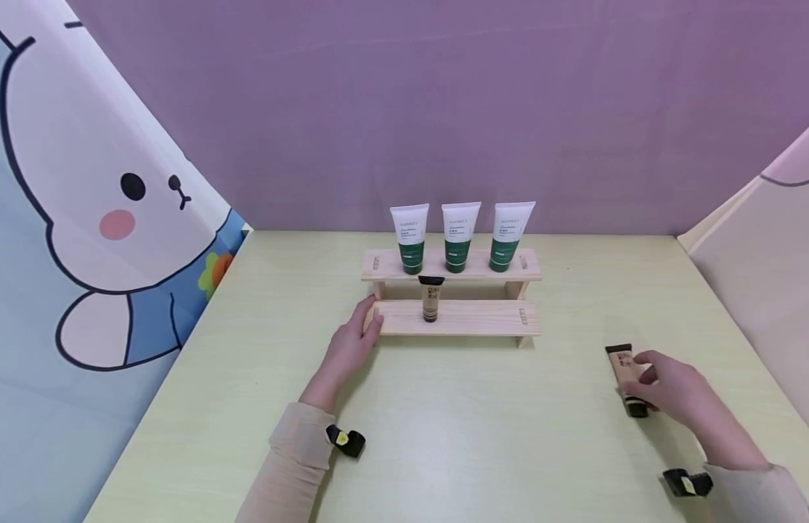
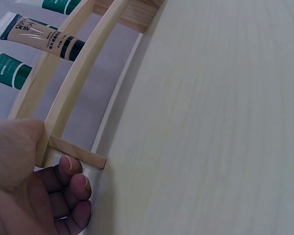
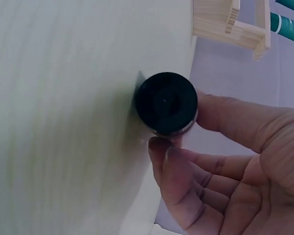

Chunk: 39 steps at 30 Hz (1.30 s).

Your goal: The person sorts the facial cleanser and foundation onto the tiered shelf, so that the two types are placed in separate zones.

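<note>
At the left end of a two-tier wooden rack (image 1: pixel 476 319), my left hand (image 1: pixel 354 341) grips the lower shelf, its fingers curled beneath the end in the left wrist view. A small beige tube with a dark cap (image 1: pixel 431 301) stands cap-down on that shelf. Over to the right, my right hand (image 1: pixel 672 385) pinches a second beige tube (image 1: pixel 622 367) between thumb and fingers, low over the table. In the right wrist view its round black cap (image 3: pixel 166 103) faces the camera and hides most of the tube's body.
Three white-and-green tubes, at left (image 1: pixel 411 236), middle (image 1: pixel 460 234) and right (image 1: pixel 510 234), stand on the upper shelf. A pale wooden table (image 1: pixel 483 428) lies under everything. Behind it is a purple backdrop (image 1: pixel 444 109), with a cartoon-printed cloth (image 1: pixel 84 218) at the left.
</note>
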### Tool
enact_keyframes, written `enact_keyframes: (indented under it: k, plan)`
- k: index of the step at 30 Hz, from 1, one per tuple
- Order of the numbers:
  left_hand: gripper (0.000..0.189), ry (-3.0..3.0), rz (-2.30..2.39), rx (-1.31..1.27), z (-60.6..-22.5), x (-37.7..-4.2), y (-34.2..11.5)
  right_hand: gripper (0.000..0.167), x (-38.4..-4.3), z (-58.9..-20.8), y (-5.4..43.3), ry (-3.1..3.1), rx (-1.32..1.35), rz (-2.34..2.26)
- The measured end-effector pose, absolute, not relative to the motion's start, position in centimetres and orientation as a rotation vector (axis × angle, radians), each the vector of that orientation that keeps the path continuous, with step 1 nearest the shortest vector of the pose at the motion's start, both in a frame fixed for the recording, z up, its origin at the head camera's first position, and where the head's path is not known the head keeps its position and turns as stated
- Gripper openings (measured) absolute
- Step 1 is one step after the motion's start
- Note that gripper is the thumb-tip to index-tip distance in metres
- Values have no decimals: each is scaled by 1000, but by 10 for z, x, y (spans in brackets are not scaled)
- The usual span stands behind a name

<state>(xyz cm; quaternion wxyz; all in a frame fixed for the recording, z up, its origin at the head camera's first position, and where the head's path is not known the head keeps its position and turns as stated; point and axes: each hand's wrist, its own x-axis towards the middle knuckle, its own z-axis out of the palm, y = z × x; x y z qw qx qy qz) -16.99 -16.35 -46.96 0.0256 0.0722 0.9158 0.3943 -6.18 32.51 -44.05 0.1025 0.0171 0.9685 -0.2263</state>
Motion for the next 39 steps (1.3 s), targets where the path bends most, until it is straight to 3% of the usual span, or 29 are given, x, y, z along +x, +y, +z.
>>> enact_keyframes:
  k: [39]
  plan:
    - [52,2825,1237,237,-472,-170,-164,50,-69,-430,281,3041,-83,-892]
